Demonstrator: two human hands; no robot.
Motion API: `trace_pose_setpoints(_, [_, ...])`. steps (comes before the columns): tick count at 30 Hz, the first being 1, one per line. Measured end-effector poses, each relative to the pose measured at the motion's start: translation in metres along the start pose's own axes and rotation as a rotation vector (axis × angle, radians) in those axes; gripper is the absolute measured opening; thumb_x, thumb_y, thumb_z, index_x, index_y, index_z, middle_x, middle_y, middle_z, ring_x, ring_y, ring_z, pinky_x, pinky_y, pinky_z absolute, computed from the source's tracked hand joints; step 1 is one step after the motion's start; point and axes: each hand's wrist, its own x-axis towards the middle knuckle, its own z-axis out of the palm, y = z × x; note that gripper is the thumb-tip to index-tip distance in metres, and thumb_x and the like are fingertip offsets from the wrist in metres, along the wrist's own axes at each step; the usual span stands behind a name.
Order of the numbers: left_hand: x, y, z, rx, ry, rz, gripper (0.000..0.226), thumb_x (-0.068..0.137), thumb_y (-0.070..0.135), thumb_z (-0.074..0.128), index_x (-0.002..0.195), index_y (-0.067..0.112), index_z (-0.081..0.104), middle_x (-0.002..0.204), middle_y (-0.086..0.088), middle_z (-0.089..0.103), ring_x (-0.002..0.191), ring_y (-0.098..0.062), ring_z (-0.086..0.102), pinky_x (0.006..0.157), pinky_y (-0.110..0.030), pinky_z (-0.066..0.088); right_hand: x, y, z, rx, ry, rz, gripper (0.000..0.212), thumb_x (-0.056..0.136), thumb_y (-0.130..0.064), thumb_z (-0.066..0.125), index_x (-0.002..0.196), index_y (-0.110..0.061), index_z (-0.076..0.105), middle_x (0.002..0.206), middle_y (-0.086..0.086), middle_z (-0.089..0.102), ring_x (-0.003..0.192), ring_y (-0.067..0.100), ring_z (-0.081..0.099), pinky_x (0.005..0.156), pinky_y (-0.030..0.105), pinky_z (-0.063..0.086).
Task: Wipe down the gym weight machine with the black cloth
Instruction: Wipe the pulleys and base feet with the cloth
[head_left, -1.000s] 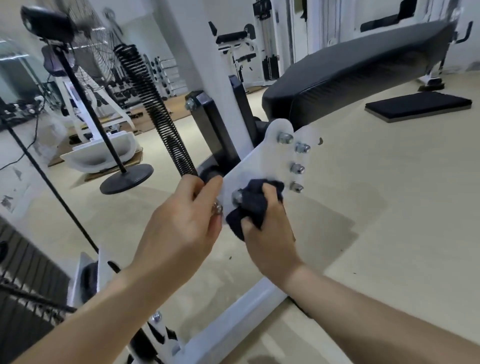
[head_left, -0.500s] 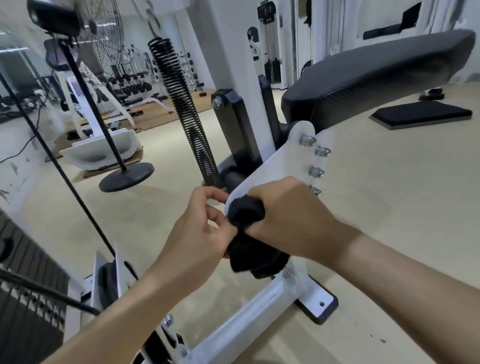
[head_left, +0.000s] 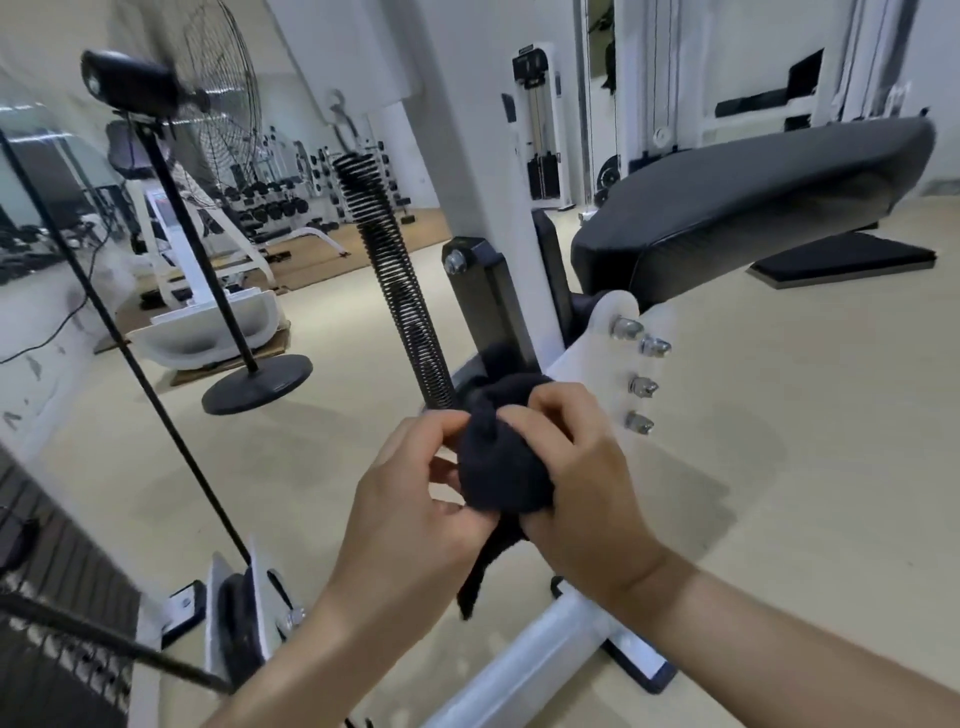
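Cloth (head_left: 498, 467) sits bunched just below-left of the machine's bolted white plate (head_left: 597, 353), right hand (head_left: 576, 478) gripping it on the plate side, left hand (head_left: 410, 493) pinching its far edge, so right looks nearer for the wipe.

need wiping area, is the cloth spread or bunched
Bunched: black cloth is a wad gripped by left hand and right hand, tail hanging.

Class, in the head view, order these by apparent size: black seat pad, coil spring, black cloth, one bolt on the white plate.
1. black seat pad
2. coil spring and black cloth, unranked: spring longer, cloth bulkier and nearer the camera
3. bolt, smallest
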Motion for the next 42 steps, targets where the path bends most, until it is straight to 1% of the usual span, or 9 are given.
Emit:
trace_pose_setpoints(8, [-0.010,0.004,0.002,0.375,-0.024,0.272,0.018,0.088,0.028,0.052,0.101,0.039,0.058,0.082,0.014,0.059,0.068,-0.008,0.054,0.059,-0.021,0.044,0.028,0.000,-0.031,0.125,0.001,0.063,0.029,0.075,-0.021,0.061,0.102,-0.012,0.068,0.099,-0.003,0.054,0.080,0.006,0.053,0.070,0.006,0.044])
trace_pose_setpoints(12, [-0.019,0.001,-0.001,0.516,-0.110,0.311,0.022,0.088,0.032,0.040,0.105,0.041,0.050,0.082,0.017,0.061,0.069,-0.005,0.057,0.061,-0.027,0.051,-0.004,0.011,-0.021,0.009,-0.190,0.125,0.045,0.079,-0.031,0.057,0.124,-0.025,0.054,0.116,-0.003,0.051,0.086,0.021,0.061,0.066,0.038,0.056])
trace_pose_setpoints(18, [-0.018,-0.003,-0.008,0.469,-0.075,0.237,0.040,0.088,0.020,0.055,0.115,0.048,0.047,0.098,0.030,0.054,0.092,0.005,0.052,0.072,-0.015,0.045,-0.004,0.001,-0.041,-0.332,-0.385,-0.134,0.030,0.075,-0.043,0.044,0.077,-0.019,0.063,0.069,-0.005,0.055,0.042,0.023,0.052,0.035,0.022,0.030])
trace_pose_setpoints(21, [-0.023,-0.003,-0.003,0.479,-0.139,0.267,0.052,0.088,0.023,0.054,0.134,0.042,0.040,0.102,0.023,0.051,0.086,-0.002,0.050,0.072,-0.022,0.049,0.000,-0.002,-0.057,-0.378,-0.417,-0.221,0.035,0.074,-0.044,0.044,0.088,-0.022,0.068,0.077,-0.005,0.057,0.048,0.021,0.055,0.036,0.025,0.037])
trace_pose_setpoints(24, [-0.034,0.000,0.006,0.414,-0.233,0.274,0.041,0.090,0.029,0.050,0.126,0.046,0.038,0.100,0.021,0.048,0.092,-0.003,0.047,0.075,-0.024,0.048,-0.004,-0.003,-0.052,-0.203,-0.224,0.052,0.055,0.075,-0.027,0.055,0.130,-0.022,0.057,0.114,0.000,0.048,0.085,0.024,0.060,0.062,0.041,0.055])
trace_pose_setpoints(30, [-0.041,-0.018,0.022,0.109,-0.196,0.002,0.038,0.085,0.020,0.057,0.112,0.045,0.049,0.111,0.022,0.051,0.095,0.001,0.055,0.076,-0.011,0.042,-0.069,-0.018,0.005,-0.142,-0.112,0.180,0.059,0.078,-0.012,0.052,0.137,-0.011,0.049,0.143,0.006,0.042,0.125,0.025,0.052,0.092,0.036,0.053])
trace_pose_setpoints(34, [-0.046,-0.037,0.046,0.063,-0.217,-0.030,0.032,0.083,0.007,0.055,0.109,0.024,0.052,0.107,0.014,0.049,0.094,-0.006,0.054,0.074,-0.011,0.043,-0.079,-0.020,0.008,-0.152,-0.198,0.278,0.053,0.084,-0.021,0.050,0.136,-0.009,0.054,0.133,-0.001,0.056,0.115,0.009,0.053,0.091,0.020,0.045])
trace_pose_setpoints(38, [-0.047,-0.046,0.070,0.078,-0.389,-0.050,0.051,0.083,0.009,0.050,0.134,0.014,0.044,0.132,-0.002,0.049,0.120,-0.021,0.050,0.096,-0.035,0.047,-0.087,0.011,-0.013,-0.274,-0.383,0.418,0.018,0.081,-0.004,0.059,0.096,-0.012,0.067,0.084,-0.006,0.063,0.073,0.012,0.055,0.065,0.029,0.042])
trace_pose_setpoints(42, [-0.050,-0.057,0.072,0.169,-0.433,0.052,0.063,0.083,0.006,0.047,0.143,0.012,0.031,0.145,-0.001,0.036,0.132,-0.019,0.036,0.102,-0.030,0.037,-0.068,0.023,-0.020,-0.105,-0.141,0.637,0.019,0.084,-0.009,0.063,0.096,-0.020,0.073,0.084,-0.013,0.070,0.078,0.002,0.064,0.068,0.015,0.046])
